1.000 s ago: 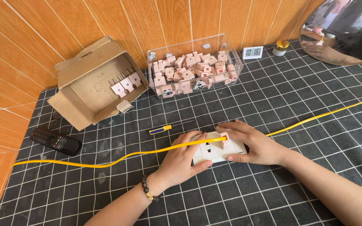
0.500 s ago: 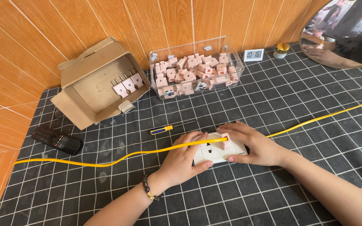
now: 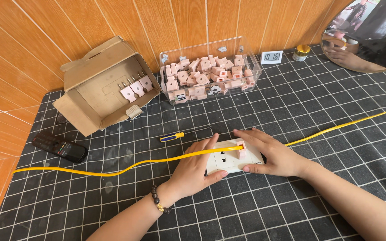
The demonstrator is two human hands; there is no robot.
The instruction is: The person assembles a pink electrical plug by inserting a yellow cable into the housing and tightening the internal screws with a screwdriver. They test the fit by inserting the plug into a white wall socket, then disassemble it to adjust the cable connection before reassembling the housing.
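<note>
1. White plastic, the socket block (image 3: 228, 161) lay flat on the gridded mat (image 3: 318, 111), pinned between the left hand (image 3: 196, 168) and right hand (image 3: 271, 154).
2. The pink plug (image 3: 241, 149) sat in it, just beside the right fingertips.
3. The yellow cable (image 3: 112, 168) crossed the left fingers; snagged, it might tug that plug loose.
</note>
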